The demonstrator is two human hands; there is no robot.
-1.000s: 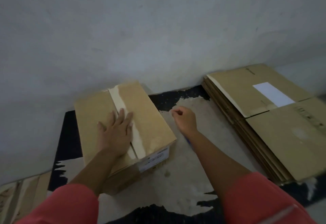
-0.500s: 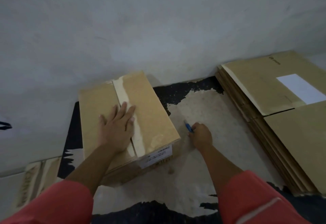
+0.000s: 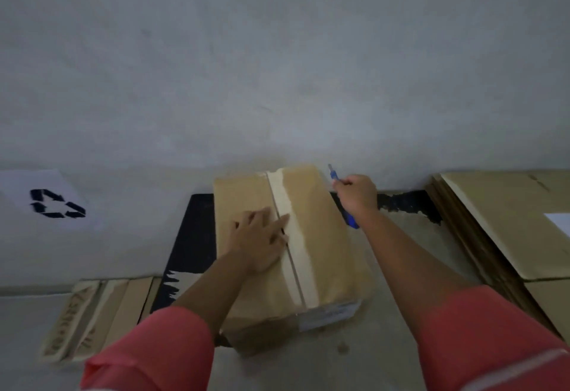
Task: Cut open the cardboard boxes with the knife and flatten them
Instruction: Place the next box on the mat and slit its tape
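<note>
**A:** Where does the cardboard box (image 3: 327,261) sit?

**B:** Closed, on the floor (image 3: 401,270); its far edge is close to the wall (image 3: 277,67); a strip of tape (image 3: 293,236) runs down the middle of the top, from the far edge to the near edge.

**A:** And the hands?

**B:** The left hand (image 3: 260,244) lies flat on the top, left of the tape, fingers straight, and the fingertips reach the tape's left edge; the right hand (image 3: 357,196) has its fingers curled round the blue knife (image 3: 351,220), just off the box's far right corner, with the thin end pointing up toward the wall; I cannot tell if the knife touches the box.

**A:** Room to move?

**B:** To the right, bare floor lies between the box's right edge and a stack of flattened cardboard (image 3: 509,221); to the left, a black patch (image 3: 191,236) borders the box's left edge; more flattened pieces (image 3: 92,313) lie at the near left, apart from the box; a white sheet (image 3: 74,187) with a recycling mark lies far left, by the wall.
</note>
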